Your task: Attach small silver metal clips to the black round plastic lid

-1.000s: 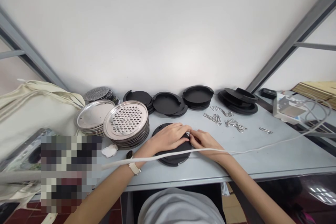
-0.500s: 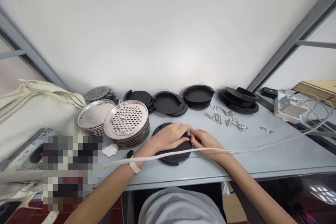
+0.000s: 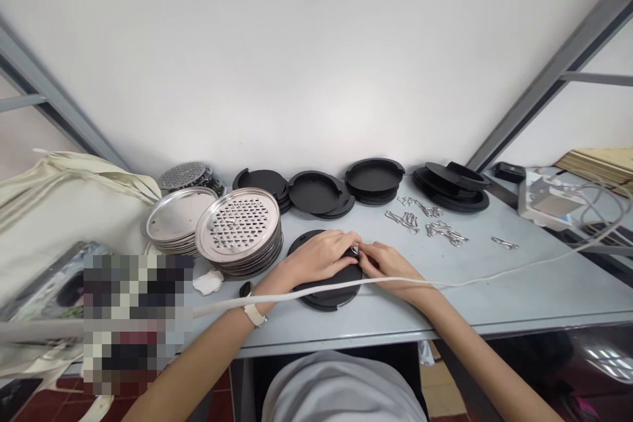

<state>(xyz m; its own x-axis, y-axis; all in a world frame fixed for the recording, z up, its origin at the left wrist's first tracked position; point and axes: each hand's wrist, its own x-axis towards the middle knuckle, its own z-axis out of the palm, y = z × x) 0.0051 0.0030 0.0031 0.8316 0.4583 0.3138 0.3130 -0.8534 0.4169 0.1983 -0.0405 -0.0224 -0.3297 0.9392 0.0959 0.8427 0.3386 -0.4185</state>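
- The desk carries everything; its front edge runs just below the work.
- Toward its left edge, the graters stand in a tall stack, beside a lower stack of plates.
- Along the back edge sit black trays in several piles.
- The black disc lies flat near the middle of the front edge, partly covered. It looks light, stiff and smooth, probably plastic, so it could slide on the desk; best to bear down on its face and take hold at the rim.
- The left hand lies palm down across the disc, fingers together, reaching to the rim farther from the front edge; whether its fingertips grip anything I cannot tell.
- The right hand is bunched at the rim on the right-edge side, thumb and forefinger apparently pinching a clip.
- That clip seems light, hard, springy and slippery, best pinched by its end. Similar loose clips are scattered toward the right edge.
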